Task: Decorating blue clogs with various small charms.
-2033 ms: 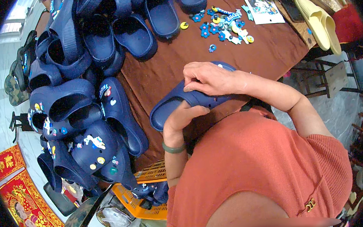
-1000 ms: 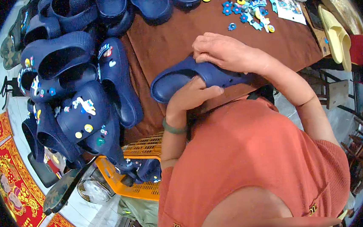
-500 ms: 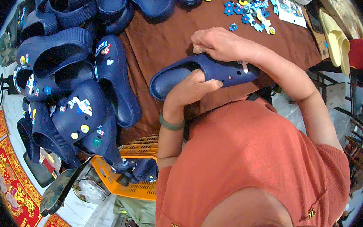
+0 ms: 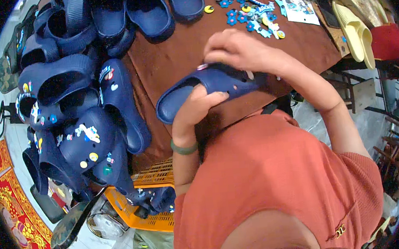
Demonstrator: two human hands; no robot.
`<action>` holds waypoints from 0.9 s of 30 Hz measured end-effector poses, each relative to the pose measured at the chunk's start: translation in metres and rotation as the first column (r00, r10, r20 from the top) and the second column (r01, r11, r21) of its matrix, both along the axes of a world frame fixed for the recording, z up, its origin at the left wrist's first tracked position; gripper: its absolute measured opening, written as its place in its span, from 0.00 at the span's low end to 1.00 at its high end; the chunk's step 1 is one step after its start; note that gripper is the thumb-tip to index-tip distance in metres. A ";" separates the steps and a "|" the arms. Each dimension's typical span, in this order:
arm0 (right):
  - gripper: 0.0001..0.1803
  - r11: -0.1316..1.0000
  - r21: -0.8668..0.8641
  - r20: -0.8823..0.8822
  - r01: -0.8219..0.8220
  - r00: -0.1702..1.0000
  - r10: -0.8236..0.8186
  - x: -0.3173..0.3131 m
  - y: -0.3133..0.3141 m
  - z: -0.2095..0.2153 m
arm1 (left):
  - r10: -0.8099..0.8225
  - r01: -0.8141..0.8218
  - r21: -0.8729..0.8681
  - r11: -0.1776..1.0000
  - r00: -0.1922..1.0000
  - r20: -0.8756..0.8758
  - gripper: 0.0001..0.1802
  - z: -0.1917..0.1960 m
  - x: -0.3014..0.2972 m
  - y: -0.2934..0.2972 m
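A dark blue clog (image 4: 172, 103) is held at the table's near side, its open heel toward the left. My left hand (image 4: 195, 106) grips it, fingers inside the foot opening and thumb along the near outer side. Over the clog's upper, at its far side, my right hand (image 4: 233, 50) is closed with bent fingers; what its fingertips hold, if anything, is hidden. A small pink-and-white charm (image 4: 202, 67) shows at the clog's far edge by those fingers. Other small light charms dot the upper, partly covered by the right hand and wrist.
Loose shoe charms (image 4: 259, 17) lie beyond my right hand, beside a printed sheet (image 4: 298, 6). Navy clogs (image 4: 82, 148), several with charms, pile up at the left. An orange crate (image 4: 122, 210) with more clogs stands below. Yellow slippers (image 4: 354, 32) are at the far right.
The clog has tilted, its heel end swinging nearer to me. My right hand's fingers have shifted over the upper, and the pink-and-white charm now shows beside them. The whole view has shifted slightly.
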State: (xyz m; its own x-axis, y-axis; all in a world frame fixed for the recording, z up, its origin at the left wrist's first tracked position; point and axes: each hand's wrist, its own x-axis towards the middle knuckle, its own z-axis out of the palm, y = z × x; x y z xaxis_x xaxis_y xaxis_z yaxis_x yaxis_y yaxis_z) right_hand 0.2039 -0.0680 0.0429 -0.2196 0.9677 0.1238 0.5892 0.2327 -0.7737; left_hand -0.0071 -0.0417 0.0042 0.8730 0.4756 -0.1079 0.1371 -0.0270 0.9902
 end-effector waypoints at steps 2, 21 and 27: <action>0.12 0.965 0.031 -0.187 0.261 0.950 -0.251 0.022 -0.019 0.003 | 0.140 -0.141 0.001 0.990 0.983 0.121 0.23 0.005 0.005 0.001; 0.06 0.952 0.062 -0.344 0.300 0.901 -0.262 0.017 -0.084 -0.035 | 0.311 -0.274 -0.360 0.892 0.949 0.046 0.20 0.017 0.016 0.009; 0.08 0.976 0.020 -0.360 0.216 0.912 -0.194 -0.005 -0.045 -0.028 | 0.329 -0.286 -0.346 0.894 0.942 0.071 0.17 0.020 0.018 0.009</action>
State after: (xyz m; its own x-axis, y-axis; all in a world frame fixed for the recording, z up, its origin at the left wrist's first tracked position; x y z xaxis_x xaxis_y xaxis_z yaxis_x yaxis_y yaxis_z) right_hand 0.1988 -0.1130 0.0147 0.0513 0.9756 0.2136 0.3187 0.1867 -0.9293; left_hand 0.0110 -0.0331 0.0240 0.7050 0.6795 -0.2031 -0.0391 0.3232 0.9455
